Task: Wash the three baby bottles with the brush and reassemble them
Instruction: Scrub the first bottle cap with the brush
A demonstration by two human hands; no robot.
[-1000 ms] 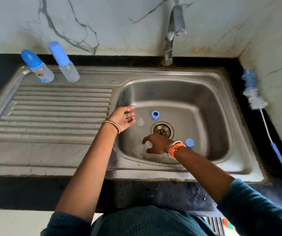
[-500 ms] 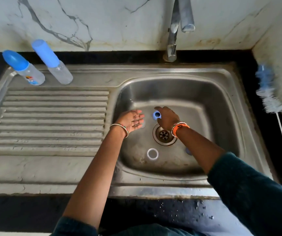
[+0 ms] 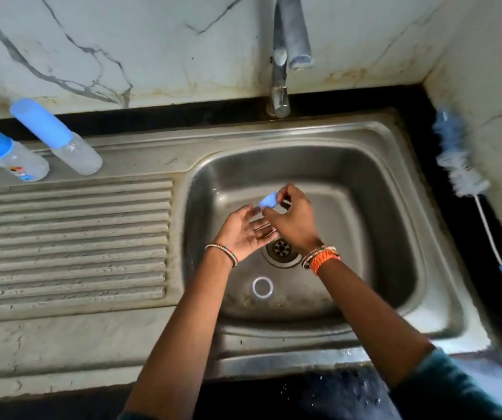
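The steel sink (image 3: 407,183) fills most of the view, its ribbed draining board (image 3: 71,237) running off to the left and the tap (image 3: 286,50) standing over the basin with no water visibly running. Two assembled bottles stand at the back of the draining board, one with a tall blue cap (image 3: 57,136) and one with a rounded blue cap (image 3: 7,153); set there, upright and closed, they look either finished or waiting their turn, kept out of the wet basin. The bottle brush (image 3: 461,165) lies on the dark counter right of the sink, bristles toward the wall, well apart from both hands, so scrubbing is probably not the step in hand. Over the basin, just behind the drain (image 3: 281,250), the left hand (image 3: 243,234) lies palm up with fingers relaxed, holding nothing I can make out, likely a cradle for the part being handled. The right hand (image 3: 295,219) pinches a small blue bottle part (image 3: 269,200) between thumb and fingertips just above that palm; it seems to be a screw ring or cap, though blur hides which. A pale ring-shaped thing (image 3: 262,287), perhaps the open mouth of the third bottle or a loose ring, sits on the basin floor nearer the person, not yet fitted
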